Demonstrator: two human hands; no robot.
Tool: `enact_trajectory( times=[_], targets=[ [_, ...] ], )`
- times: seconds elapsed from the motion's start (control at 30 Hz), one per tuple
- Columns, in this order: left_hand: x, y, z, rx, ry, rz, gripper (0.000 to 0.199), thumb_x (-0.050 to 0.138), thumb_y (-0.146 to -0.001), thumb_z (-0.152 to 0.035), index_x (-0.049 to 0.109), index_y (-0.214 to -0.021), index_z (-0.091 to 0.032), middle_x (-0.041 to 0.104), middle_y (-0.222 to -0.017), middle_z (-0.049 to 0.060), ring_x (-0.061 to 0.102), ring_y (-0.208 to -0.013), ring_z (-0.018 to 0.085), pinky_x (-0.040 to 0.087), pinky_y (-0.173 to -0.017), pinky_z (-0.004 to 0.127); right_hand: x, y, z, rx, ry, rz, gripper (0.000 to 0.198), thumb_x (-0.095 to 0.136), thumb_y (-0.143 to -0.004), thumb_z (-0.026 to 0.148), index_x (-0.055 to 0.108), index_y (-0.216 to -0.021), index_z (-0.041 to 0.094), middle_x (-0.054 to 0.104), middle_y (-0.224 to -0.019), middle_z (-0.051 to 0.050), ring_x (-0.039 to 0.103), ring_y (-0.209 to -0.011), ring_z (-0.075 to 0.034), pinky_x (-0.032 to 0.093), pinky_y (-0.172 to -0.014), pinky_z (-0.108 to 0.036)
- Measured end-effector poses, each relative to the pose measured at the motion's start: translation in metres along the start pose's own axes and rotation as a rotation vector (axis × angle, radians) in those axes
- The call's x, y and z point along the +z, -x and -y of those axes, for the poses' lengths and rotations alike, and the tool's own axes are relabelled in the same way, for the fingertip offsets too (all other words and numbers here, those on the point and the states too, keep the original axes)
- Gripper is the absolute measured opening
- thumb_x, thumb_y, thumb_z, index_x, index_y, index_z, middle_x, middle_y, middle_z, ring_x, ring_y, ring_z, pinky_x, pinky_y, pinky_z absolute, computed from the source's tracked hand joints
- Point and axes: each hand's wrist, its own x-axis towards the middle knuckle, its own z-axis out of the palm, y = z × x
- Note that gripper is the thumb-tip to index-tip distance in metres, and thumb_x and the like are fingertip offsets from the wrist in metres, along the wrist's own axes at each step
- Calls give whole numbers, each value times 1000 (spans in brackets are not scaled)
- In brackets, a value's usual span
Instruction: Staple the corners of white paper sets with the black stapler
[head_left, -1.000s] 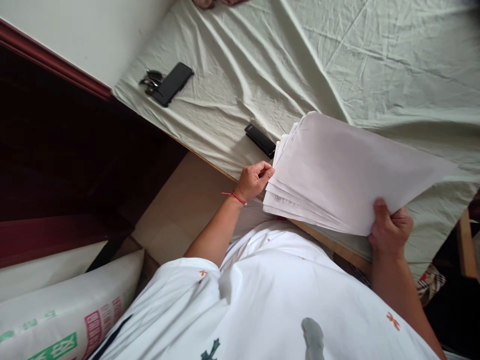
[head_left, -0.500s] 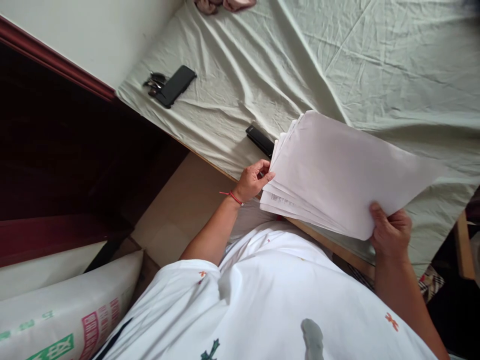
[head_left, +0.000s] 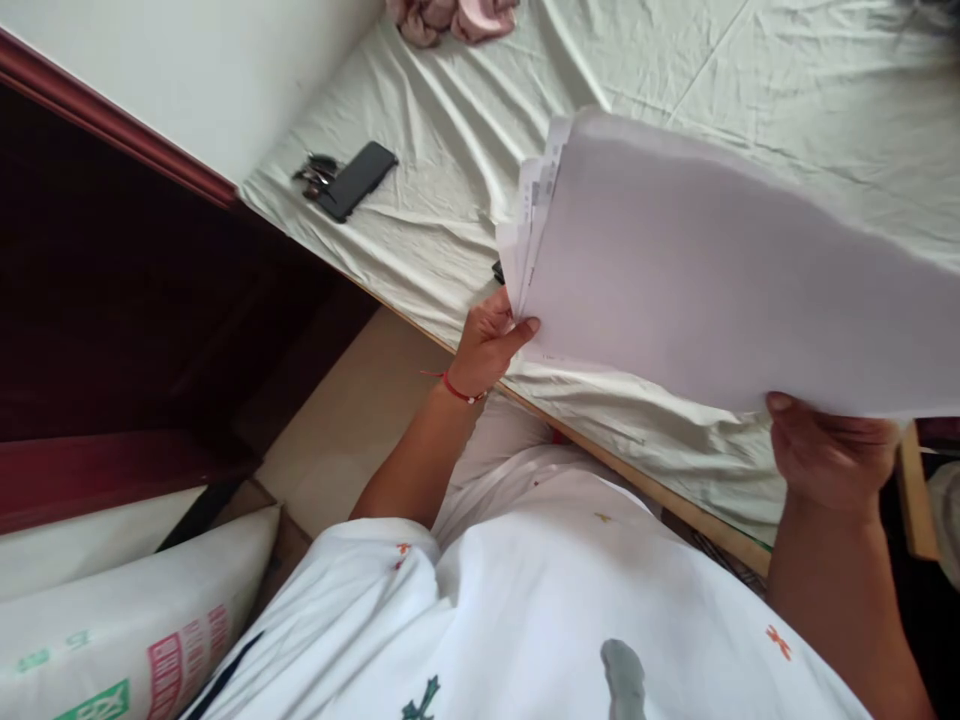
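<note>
A stack of paper sheets is held up above the bed, its top side blank and its left edges fanned out with some print showing. My left hand, with a red string bracelet at the wrist, pinches the left edge, thumb on top. At the lower right edge my right hand grips the stack, thumb in front and the fingers mostly behind the paper. Only a small end of a black object shows beside the left hand; the sheets hide the rest.
A black phone-like slab and a bunch of keys lie on the pale green bedsheet. Pink cloth is bunched at the far edge. A wooden bed edge runs before my body. White printed sacks stand at lower left.
The paper stack has been raised and tilted toward me, and looks larger. My right hand has moved outward to the right. The left thumb now presses on the sheets' edge. The black object is mostly covered.
</note>
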Motion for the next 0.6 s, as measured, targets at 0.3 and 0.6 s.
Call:
enact_trajectory(
  times=[0.3, 0.6],
  targets=[
    [-10, 2, 18, -106, -28, 63, 66, 88, -69, -55, 66, -121, -21, 74, -119, 10, 65, -124, 33, 53, -108, 53, -24, -7, -19, 66, 271, 173, 27, 93, -53, 26, 73, -70, 21, 73, -77, 0, 69, -80, -20, 58, -91, -43],
    [-7, 3, 11, -134, -122, 121, 57, 89, -66, -52, 70, -106, -16, 74, -106, 10, 68, -103, 27, 58, -92, 44, -2, -4, -13, 122, 211, 140, 34, 94, -53, 31, 75, -79, 21, 76, -84, -1, 69, -85, -19, 59, -92, -41]
  ],
)
